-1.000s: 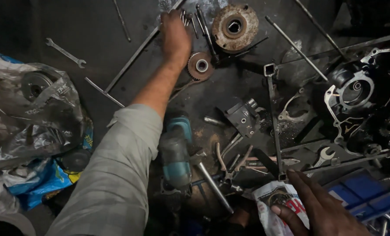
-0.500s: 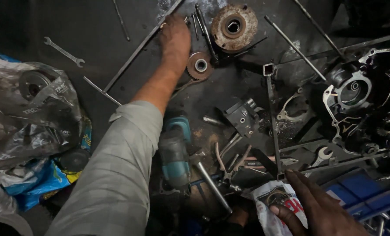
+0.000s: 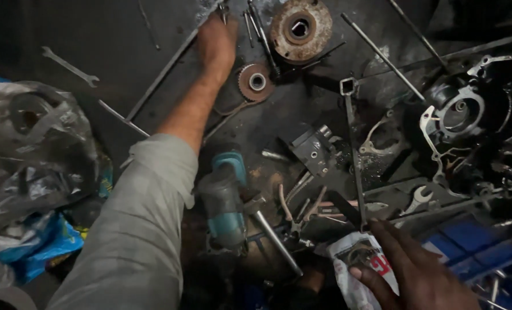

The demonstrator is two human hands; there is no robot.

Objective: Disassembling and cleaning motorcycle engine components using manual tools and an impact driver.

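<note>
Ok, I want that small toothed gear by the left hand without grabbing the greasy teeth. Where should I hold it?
The small gear lies flat on the dark floor, bore facing up, just right of the left hand. Probably best to come from straight above: one finger in the pale centre bore, thumb on the rim's near side. The long rods crowd its far side.

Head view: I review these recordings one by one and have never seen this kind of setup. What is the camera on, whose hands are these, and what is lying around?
The camera sits on a person's head and looks down at their own two bare hands over a dark, greasy work surface. The left hand, on a grey-sleeved arm, reaches far out and rests by some thin metal rods, close to a small toothed gear and a rusty round disc. The right hand holds a small white packet. Between them lie a teal power tool, wrenches, and an opened engine casing at the right.
</note>
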